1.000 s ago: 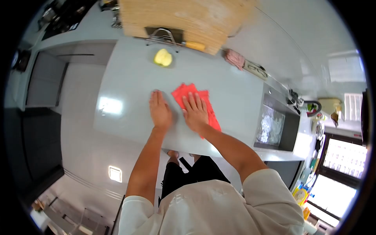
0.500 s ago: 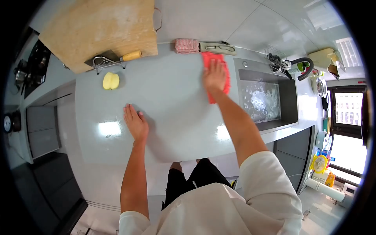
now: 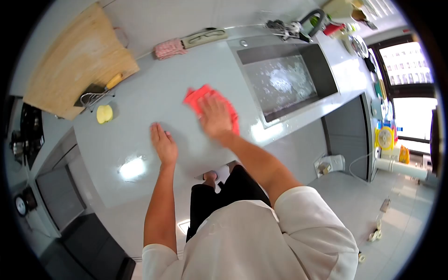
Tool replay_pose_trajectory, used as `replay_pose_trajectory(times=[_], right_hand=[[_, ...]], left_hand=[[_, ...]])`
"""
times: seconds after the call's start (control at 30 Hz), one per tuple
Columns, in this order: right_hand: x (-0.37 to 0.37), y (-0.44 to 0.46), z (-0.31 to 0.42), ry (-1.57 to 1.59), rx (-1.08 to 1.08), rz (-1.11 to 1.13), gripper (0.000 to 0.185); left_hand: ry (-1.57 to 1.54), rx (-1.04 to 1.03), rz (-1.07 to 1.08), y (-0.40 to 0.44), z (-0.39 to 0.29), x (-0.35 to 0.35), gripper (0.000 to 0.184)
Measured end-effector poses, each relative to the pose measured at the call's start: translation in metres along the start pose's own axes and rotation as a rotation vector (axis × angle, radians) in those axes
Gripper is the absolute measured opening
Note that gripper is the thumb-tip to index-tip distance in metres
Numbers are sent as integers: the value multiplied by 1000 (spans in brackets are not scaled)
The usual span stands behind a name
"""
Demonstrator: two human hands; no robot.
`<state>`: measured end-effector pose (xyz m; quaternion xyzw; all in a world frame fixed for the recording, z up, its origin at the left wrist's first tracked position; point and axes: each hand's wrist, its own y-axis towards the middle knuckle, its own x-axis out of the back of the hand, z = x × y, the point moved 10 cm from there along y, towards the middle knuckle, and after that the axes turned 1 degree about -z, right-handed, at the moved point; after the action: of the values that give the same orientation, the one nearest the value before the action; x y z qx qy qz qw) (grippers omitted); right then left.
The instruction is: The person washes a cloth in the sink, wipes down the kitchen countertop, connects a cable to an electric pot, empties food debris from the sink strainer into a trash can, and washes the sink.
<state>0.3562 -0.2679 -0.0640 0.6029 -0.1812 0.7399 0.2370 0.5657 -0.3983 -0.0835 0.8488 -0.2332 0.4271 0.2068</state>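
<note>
Under my right hand [image 3: 213, 115] a red cloth [image 3: 232, 109] is held down against the grey countertop [image 3: 140, 100]. The fingers are slightly blurred and lie over the cloth, which spreads out past them on both sides. My left hand [image 3: 164, 145] rests on the bare counter surface, its fingers stretched out and nothing in it. Beyond it to the upper left sits a pale yellow block-like piece, rounded and notched [image 3: 104, 114], beside a wire rack [image 3: 95, 98]. The rack stands by a blade with a yellow handle [image 3: 114, 81].
A sink [image 3: 302, 109] with foamy water lies to the right of the cloth, with a dark faucet [image 3: 311, 18] behind. Along the wall are a folded pink cloth [image 3: 169, 48] and a greyish-green strip [image 3: 204, 38]. A wooden board [image 3: 79, 58] leans at the upper left.
My right hand has drawn the red cloth from near the wall toward my body. The view has turned and shifted right. My left hand stays flat on the counter.
</note>
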Motion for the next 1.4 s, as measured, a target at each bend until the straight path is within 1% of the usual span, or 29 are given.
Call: replay_pose_trajectory(times=[0.03, 0.07, 0.13, 0.2, 0.27, 0.33, 0.37, 0.43, 0.47, 0.53, 0.63, 0.67, 0.7, 0.77, 0.9, 1.0, 1.1, 1.2, 1.23, 1.3, 1.37, 1.4], right_hand=[[9, -3, -41, -15, -109, -47, 64], [10, -16, -60, -18, -134, -54, 64], [26, -41, -103, -25, -320, -171, 63], [19, -83, -77, -80, -369, -100, 63], [6, -125, -27, 39, -281, -16, 63], [3, -150, 8, 36, -150, 35, 64], [8, -157, 3, 34, -156, 29, 64], [5, -164, -3, 137, -71, 40, 64], [9, -172, -15, 128, -57, -8, 65], [18, -189, -61, 98, -107, -34, 66], [38, -218, -154, 40, -211, -69, 66], [46, -221, -189, 16, -267, -91, 66], [52, -222, -218, 18, -280, -99, 66], [69, -226, -280, -48, -332, -164, 66], [92, -232, -385, -27, -425, -168, 66], [106, -235, -464, -17, -455, -197, 66], [120, -234, -543, -17, -500, -193, 68], [129, -233, -616, -13, -606, -146, 71], [131, -231, -637, -14, -609, -146, 71], [136, -233, -683, -11, -698, -159, 71], [143, -230, -727, 8, -721, -176, 73], [149, -231, -751, 5, -771, -173, 73]], left_hand=[[-5, -21, 13, -3, -8, -6, 50], [17, -62, 16, -6, -17, -12, 50], [25, -134, 32, -9, -39, -20, 50], [42, -154, 79, -16, -60, -27, 51], [38, -175, 94, -21, -73, -34, 51], [42, -186, 95, -28, -86, -38, 51], [46, -191, 128, -32, -93, -41, 52], [54, -213, 150, -38, -108, -44, 52], [67, -226, 177, -44, -116, -49, 52], [84, -242, 205, -49, -136, -57, 52], [132, -296, 263, -61, -177, -81, 52], [133, -310, 303, -66, -191, -96, 52], [134, -325, 346, -72, -209, -112, 52], [158, -393, 384, -83, -260, -132, 52], [156, -514, 503, -122, -367, -192, 54], [154, -559, 547, -145, -442, -235, 54], [154, -601, 551, -157, -506, -276, 55], [133, -616, 548, -161, -560, -308, 54], [132, -618, 549, -161, -576, -318, 54], [92, -623, 563, -161, -606, -335, 54], [64, -643, 554, -157, -637, -352, 54], [35, -658, 548, -155, -652, -361, 54]])
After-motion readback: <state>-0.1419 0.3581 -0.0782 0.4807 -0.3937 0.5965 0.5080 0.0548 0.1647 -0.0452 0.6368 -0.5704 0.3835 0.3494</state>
